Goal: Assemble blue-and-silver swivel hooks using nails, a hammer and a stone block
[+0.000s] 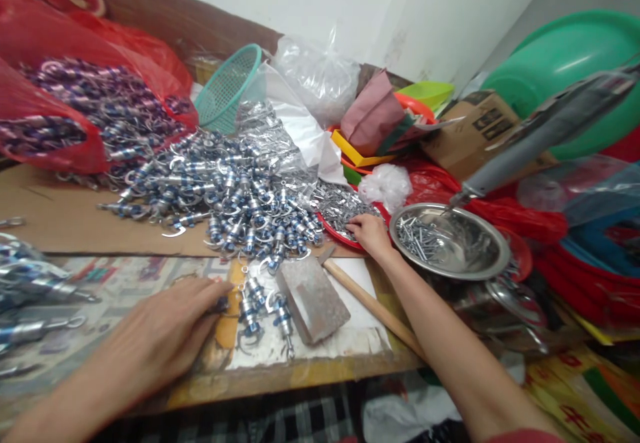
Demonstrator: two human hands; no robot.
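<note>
My left hand [175, 326] is closed over the table's near side, with a small dark blue piece [221, 304] showing at its fingertips; most of the piece is hidden. Just right of it, several blue-and-silver metal fittings with hooks [283, 316] lie on white paper [265, 356] beside a grey metal block [314, 299]. My right hand [371, 233] reaches into a red tray [333, 231] heaped with small flat metal pieces [343, 203]. Its fingertips are pinched at the pile, and what they hold is not clear. A hammer [370, 301] lies below that hand, its handle passing under my forearm.
A steel bowl [493, 264] with metal pins stands right of the tray, under a grey tool [540, 136]. A big heap of fittings [235, 183] spreads before a red bag [90, 156]. Behind are a green basket [227, 93] and a cardboard box [475, 129].
</note>
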